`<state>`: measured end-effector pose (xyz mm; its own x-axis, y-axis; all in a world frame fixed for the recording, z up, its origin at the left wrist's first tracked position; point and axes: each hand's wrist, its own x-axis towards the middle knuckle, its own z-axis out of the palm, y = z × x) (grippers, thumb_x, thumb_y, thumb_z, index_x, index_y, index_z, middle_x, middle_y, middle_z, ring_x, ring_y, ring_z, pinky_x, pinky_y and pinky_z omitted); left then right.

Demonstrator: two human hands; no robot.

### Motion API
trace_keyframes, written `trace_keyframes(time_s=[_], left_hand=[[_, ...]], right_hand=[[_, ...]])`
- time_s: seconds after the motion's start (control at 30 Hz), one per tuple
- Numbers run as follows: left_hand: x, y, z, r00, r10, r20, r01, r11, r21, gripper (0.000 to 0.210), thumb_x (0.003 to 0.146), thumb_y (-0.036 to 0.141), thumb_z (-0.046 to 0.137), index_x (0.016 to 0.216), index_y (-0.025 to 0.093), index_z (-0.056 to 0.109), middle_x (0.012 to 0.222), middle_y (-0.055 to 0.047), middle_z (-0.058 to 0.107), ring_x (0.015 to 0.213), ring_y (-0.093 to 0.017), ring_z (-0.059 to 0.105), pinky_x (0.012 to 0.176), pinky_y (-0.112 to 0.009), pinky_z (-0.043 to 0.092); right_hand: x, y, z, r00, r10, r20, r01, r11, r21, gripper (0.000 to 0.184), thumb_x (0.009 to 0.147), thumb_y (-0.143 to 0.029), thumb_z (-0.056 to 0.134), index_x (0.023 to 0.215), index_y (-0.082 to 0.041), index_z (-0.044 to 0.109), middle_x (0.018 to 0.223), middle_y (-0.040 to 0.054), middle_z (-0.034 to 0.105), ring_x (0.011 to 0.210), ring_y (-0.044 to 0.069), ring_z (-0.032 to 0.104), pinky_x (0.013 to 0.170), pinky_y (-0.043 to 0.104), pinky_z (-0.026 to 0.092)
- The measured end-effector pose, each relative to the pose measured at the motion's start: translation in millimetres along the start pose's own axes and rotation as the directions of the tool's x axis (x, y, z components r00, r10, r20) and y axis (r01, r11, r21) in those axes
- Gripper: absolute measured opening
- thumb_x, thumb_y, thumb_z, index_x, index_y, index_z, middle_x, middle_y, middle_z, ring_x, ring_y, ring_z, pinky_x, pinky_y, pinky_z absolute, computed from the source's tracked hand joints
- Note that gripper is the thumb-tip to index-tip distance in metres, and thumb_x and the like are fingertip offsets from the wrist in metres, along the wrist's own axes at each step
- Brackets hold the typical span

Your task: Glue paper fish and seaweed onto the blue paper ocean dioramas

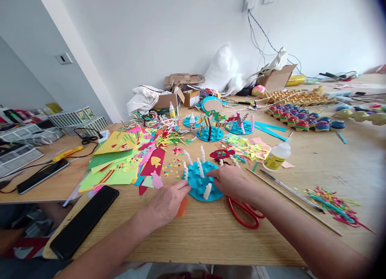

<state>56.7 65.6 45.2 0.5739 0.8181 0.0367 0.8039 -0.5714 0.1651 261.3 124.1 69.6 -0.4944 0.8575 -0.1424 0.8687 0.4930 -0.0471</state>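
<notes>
A round blue bumpy base (pixel 196 186), like a painted piece of egg tray, lies on the table before me. Several white twisted pipe cleaner pieces (pixel 200 168) stand up from it, and a short one (pixel 207 191) leans near its front edge. My left hand (pixel 169 200) has its fingertips closed on the base's left rim. From the right, my right hand (pixel 233 183) reaches over the base, its index finger stretched out and touching the surface; its other fingers are mostly hidden. Red-handled scissors (pixel 244 214) lie partly beneath my right forearm. An orange paper piece (pixel 182 207) sits by my left fingers.
Colored paper sheets (pixel 120 166) and a black phone (pixel 84 220) lie left. A glue bottle (pixel 276 155), a pen (pixel 291 189) and a wooden stick (pixel 295 202) are right. Behind stand finished-looking blue bases (pixel 210 133) and painted egg trays (pixel 301 118).
</notes>
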Motion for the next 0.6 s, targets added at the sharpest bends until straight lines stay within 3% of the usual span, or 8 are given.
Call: trace_keyframes(time_s=[0.3, 0.6], left_hand=[[-3, -10, 1.0, 0.999, -0.006, -0.04, 0.007, 1.0, 0.015, 0.035, 0.081, 0.005, 0.03, 0.103, 0.017, 0.055, 0.104, -0.006, 0.057, 0.097, -0.017, 0.052, 0.085, -0.031, 0.044], [-2, 1, -0.8, 0.996, 0.089, 0.004, -0.089, 0.996, -0.005, 0.03, 0.084, 0.009, 0.033, 0.103, 0.018, 0.055, 0.099, -0.005, 0.057, 0.092, -0.017, 0.05, 0.081, -0.031, 0.043]], right_hand=[[15, 3, 8, 0.969, 0.162, -0.186, -0.112, 0.961, 0.253, 0.026, 0.074, -0.031, 0.047, 0.093, -0.025, 0.064, 0.072, 0.0035, 0.066, 0.067, 0.017, 0.058, 0.056, 0.023, 0.034], [34, -1, 13, 0.985, 0.127, -0.12, -0.084, 0.946, 0.315, 0.023, 0.067, -0.036, 0.056, 0.083, -0.022, 0.064, 0.073, 0.002, 0.064, 0.066, 0.014, 0.056, 0.053, 0.021, 0.032]])
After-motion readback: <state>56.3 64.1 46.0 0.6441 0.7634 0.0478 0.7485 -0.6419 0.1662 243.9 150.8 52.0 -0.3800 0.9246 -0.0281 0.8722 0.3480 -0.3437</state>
